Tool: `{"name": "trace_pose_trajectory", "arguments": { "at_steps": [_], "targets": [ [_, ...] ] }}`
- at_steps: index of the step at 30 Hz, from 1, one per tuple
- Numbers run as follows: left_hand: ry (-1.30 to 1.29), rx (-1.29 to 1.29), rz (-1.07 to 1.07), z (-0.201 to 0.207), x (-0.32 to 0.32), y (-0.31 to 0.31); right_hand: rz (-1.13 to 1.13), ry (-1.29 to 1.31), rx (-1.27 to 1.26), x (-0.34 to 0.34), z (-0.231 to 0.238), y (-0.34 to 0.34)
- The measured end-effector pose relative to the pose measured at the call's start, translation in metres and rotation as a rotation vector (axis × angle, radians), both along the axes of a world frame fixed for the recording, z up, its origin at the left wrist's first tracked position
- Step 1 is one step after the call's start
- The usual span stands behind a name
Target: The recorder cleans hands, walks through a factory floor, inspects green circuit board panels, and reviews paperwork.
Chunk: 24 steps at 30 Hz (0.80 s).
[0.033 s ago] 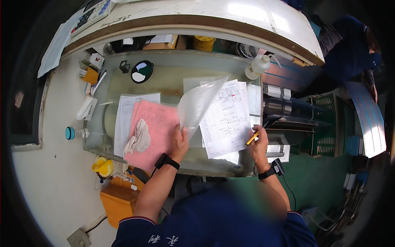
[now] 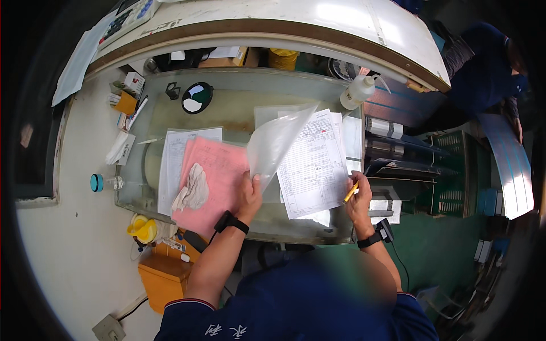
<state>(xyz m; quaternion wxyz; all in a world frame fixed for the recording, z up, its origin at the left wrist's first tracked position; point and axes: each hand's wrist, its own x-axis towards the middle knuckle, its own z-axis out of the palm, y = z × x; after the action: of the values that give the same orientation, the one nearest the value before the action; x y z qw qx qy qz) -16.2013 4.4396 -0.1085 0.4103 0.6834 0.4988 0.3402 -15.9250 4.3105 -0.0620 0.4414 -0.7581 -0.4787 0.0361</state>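
Observation:
My left hand (image 2: 248,196) is closed on the lower edge of a clear plastic sheet (image 2: 277,136), which is lifted and curled to the left. Beside that sheet lies a white printed form (image 2: 313,170) with a table of lines, on top of other papers. At the form's right edge, my right hand (image 2: 358,199) holds a yellow pen (image 2: 351,192) between its fingers, the pen slanting down to the left. To the left of my left hand are pink sheets (image 2: 219,170) with a crumpled whitish cloth (image 2: 193,187) on them. More white papers (image 2: 170,170) stick out from under the pink ones.
The glass-topped table (image 2: 233,122) carries a squeeze bottle (image 2: 358,92) at its far right corner and a round black object (image 2: 197,98) farther back. A white shelf (image 2: 273,17) overhangs the far side. At the right, another person (image 2: 489,68) handles a shiny panel (image 2: 503,162).
The yellow pen is slightly steeper in my right hand. My left hand keeps its hold on the plastic sheet, and the papers lie as before.

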Motion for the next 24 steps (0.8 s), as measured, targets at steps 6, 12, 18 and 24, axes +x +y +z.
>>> {"name": "trace_pose_trajectory", "arguments": {
  "at_steps": [6,12,18,24],
  "targets": [
    [-0.009,-0.01,-0.009,-0.003,0.0,0.001,0.326,0.637,-0.184,-0.027,0.023,0.031],
    [-0.022,0.003,0.006,-0.005,0.001,0.001,0.441,0.761,-0.228,-0.056,-0.018,0.065],
    [-0.018,0.023,-0.035,-0.01,0.002,0.001,0.402,0.695,-0.236,-0.061,-0.046,0.065],
    [-0.004,-0.04,-0.027,-0.012,0.0,0.002,0.422,0.51,-0.155,-0.066,-0.045,0.069]
  ]
}}
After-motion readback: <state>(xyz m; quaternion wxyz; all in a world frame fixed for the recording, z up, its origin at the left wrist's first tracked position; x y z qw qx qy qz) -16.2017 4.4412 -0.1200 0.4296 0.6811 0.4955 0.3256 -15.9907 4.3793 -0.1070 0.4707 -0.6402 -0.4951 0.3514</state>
